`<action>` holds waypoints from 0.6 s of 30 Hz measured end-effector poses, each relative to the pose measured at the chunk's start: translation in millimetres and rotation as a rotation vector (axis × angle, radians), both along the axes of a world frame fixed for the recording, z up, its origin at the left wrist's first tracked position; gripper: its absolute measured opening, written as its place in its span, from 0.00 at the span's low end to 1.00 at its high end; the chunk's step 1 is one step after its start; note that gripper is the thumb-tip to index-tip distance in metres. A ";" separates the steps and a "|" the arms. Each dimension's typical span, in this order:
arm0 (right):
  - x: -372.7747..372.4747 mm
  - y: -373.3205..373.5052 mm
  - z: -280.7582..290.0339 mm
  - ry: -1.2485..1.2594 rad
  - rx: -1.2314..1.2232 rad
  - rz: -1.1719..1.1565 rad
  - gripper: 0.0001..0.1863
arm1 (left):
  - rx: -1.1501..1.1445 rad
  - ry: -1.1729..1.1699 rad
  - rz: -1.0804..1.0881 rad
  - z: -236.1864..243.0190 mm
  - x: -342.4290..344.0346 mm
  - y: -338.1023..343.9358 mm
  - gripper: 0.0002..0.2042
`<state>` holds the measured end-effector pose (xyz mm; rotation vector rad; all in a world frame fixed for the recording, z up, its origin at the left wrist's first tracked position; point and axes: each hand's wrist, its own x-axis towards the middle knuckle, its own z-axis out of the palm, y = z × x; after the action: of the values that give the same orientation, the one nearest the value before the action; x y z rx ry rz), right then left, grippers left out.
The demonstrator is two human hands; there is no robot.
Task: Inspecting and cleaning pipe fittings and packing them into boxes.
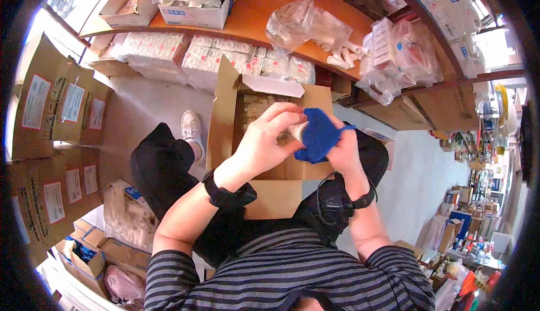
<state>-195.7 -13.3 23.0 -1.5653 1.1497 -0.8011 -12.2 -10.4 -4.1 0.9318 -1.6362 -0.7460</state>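
Observation:
Above an open cardboard box between my knees, both hands meet. My left hand is closed around a small white cylindrical piece, perhaps a pipe fitting; the fingers hide part of it. A blue cloth is gripped in my right hand and touches the right end of the white piece. Inside the box, beyond my left hand, light-coloured packed contents show, too small to make out.
An orange-brown shelf runs along the far side. On it are a white box of fittings, an opened plastic bag with loose white tubes, and wrapped packs. Cardboard cartons stand at left. Crowded shelving lines the right.

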 end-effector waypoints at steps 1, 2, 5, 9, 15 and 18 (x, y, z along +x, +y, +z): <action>3.0 -1.2 2.1 0.167 -0.192 -0.003 0.15 | 0.025 -0.004 0.006 -1.5 -1.5 1.4 0.19; 5.6 -1.1 4.2 0.122 -0.199 -0.021 0.15 | 0.024 0.007 0.007 -2.9 -2.9 2.2 0.19; 14.0 -2.5 5.3 0.046 -0.128 -0.081 0.12 | 0.032 0.041 0.028 -6.7 -5.2 6.1 0.19; 24.8 -1.1 2.2 0.110 -0.010 -0.250 0.08 | 0.034 0.062 0.081 -10.1 -5.8 8.3 0.19; 32.8 2.1 -13.2 -0.642 0.436 -0.420 0.07 | 0.554 0.678 -0.184 -11.8 -3.6 -1.1 0.19; 21.9 1.4 -19.5 -0.941 0.547 -0.526 0.14 | 0.615 0.801 -0.263 -9.8 4.8 -6.2 0.23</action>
<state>-173.9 -11.8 3.4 -0.3116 0.9247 -1.2435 -7.4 -16.6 -13.9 0.6773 -0.8191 -1.6169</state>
